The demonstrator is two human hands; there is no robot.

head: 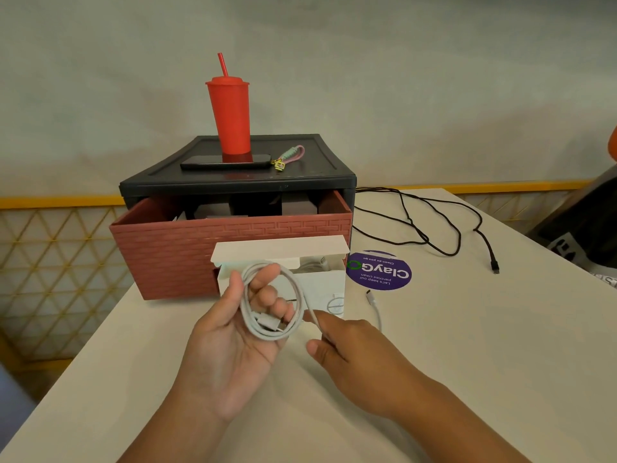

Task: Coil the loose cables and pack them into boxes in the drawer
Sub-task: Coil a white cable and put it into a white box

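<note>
We hold the white cable (pixel 244 302) above the table (pixel 467 362), in front of the drawer unit.

- Left hand (pixel 233 329): palm up, fingers curled through the coil and the thumb set against its left side. The coil counts several loops. One connector end lies inside the ring, against the fingers.
- Right hand (pixel 347 345): back up, just right of the coil. Thumb and fingers pinch the cable's loose run where it leaves the ring.
- The rest of the white cable trails past the right hand onto the table. Its free plug lies near the purple round sticker (pixel 379 272).
- White box (pixel 320 289): stands on the table just behind the coil, right at the drawer front. Its lid flap is raised and open. Something white shows inside at the top right; we cannot tell what.
- Drawer (pixel 173 255): reddish brown with a brick pattern, pulled partly out of the black cabinet (pixel 233 182). Dark boxes show in its rear part.
- Black cable (pixel 434 228): loose and uncoiled, sprawled on the table to the right of the cabinet, well apart from both hands. Its plug end points toward the near right.
- On the cabinet top: a red tumbler (pixel 230 118) with lid and straw, upright. A dark phone (pixel 227 162) lies flat just before it, and a pink and green strap (pixel 293 153) sits at its right end.
</note>
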